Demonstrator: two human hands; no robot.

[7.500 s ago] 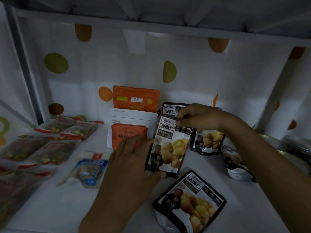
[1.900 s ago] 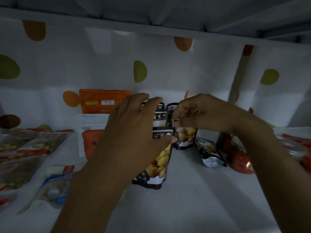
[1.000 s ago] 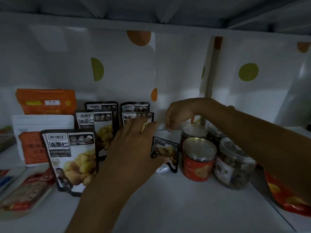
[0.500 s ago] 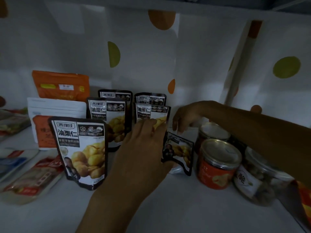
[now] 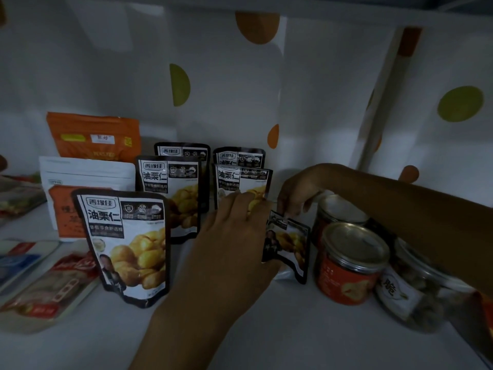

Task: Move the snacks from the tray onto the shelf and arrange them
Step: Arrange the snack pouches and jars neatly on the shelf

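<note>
I see flat packs [image 5: 50, 284] lying at the left of the shelf [image 5: 293, 329], with an orange pouch [image 5: 93, 134] and a white pouch [image 5: 88, 174] standing behind them. Upright chestnut pouches [image 5: 125, 247] fill the middle. The left hand [image 5: 234, 244], fingers straight, rests against the leaning chestnut pouch [image 5: 289, 241]. The right hand [image 5: 296, 193] pinches that pouch's top corner. A red jar [image 5: 349, 265] and a clear jar [image 5: 416, 292] stand just beside it.

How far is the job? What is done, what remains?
Done: five chestnut pouches stand upright on the shelf. In hand: the right hand pinches a sixth pouch by its top, the left hand touches its side. Left: stand it in line; the tray is not in view.
</note>
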